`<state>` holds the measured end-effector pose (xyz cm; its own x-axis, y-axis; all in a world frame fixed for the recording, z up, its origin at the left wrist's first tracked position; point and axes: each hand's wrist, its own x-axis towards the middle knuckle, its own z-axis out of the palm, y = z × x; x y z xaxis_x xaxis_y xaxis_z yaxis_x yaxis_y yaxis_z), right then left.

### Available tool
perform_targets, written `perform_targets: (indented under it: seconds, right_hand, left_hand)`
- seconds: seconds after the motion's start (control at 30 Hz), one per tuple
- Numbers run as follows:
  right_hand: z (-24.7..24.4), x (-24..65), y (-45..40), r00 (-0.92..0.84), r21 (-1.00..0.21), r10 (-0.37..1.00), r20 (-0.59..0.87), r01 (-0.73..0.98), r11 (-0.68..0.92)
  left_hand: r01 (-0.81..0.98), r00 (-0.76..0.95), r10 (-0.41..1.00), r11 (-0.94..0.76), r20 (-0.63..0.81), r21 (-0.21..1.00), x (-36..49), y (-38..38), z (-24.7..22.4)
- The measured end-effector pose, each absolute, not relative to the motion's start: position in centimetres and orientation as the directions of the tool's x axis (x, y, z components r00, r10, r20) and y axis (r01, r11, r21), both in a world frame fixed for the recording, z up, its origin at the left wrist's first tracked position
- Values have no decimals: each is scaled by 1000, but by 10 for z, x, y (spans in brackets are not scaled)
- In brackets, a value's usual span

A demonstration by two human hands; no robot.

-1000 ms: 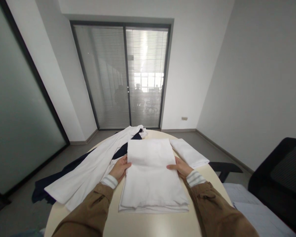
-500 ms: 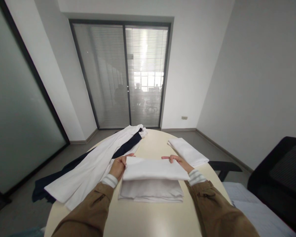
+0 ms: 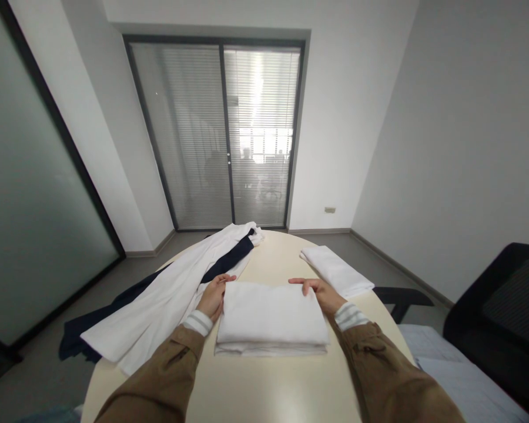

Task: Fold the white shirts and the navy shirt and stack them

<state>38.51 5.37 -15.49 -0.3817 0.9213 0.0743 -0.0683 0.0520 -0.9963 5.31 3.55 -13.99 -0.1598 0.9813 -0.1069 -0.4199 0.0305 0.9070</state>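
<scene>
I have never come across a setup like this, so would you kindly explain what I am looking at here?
There is no machine here: a person works with two bare hands, seen by one camera worn on the head, looking forward and down. On a pale round table lies a folded white cloth. The left hand is at its far left corner, and the right hand touches its far right corner; how firmly either grips is hard to tell. Another folded white cloth lies farther right, while loose white fabric and navy fabric stretch along the left.
</scene>
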Motion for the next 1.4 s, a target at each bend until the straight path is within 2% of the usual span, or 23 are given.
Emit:
perform_targets:
  seconds: [0.1,0.23,0.4,0.67,0.73,0.77,0.8,0.87,0.97,1.07,1.13,1.2,1.3,1.4]
  right_hand:
    - [-154,386,55,-384,-991,917,110,28,131]
    - [-155,389,56,-394,-979,914,95,128,157]
    - [-161,395,61,-374,-976,922,102,143,166]
    - [-164,389,64,-355,-975,933,63,179,134]
    - [-164,388,62,-360,-976,931,53,177,124]
    - [-164,389,61,-368,-978,928,48,171,118]
    - [-162,390,61,-369,-980,928,46,165,114]
    - [-154,394,60,-327,-973,943,60,194,129]
    - [-128,391,56,-191,-889,965,179,389,242]
    - [-98,364,40,-211,-742,920,331,545,391]
    - [-88,336,24,-359,-631,865,351,592,502]
    - [-91,311,8,-497,-511,822,279,648,565]
    - [-111,292,-4,-535,-389,832,144,743,545]
    - [-129,292,-4,-521,-340,845,120,778,528]
  left_hand:
    - [-368,-48,987,125,-153,921,44,36,-142]
    - [-179,63,985,171,-162,969,32,36,-146]
    - [-107,-32,999,-34,31,994,32,42,-151]
    - [137,-162,944,-268,288,954,42,36,-137]
    - [300,-71,904,-384,421,873,54,22,-129]
    - [425,56,885,-440,462,792,62,14,-126]
    - [537,178,873,-473,455,698,70,5,-124]
    - [718,328,887,-458,326,523,85,-12,-125]
    - [861,345,922,-386,176,331,102,-28,-132]
    - [913,311,936,-342,165,223,108,-35,-137]
    - [928,290,941,-321,175,188,110,-36,-138]
    - [937,268,948,-298,171,182,110,-36,-138]
    - [946,221,969,-240,108,218,109,-33,-139]
    - [944,199,978,-208,59,258,108,-29,-141]
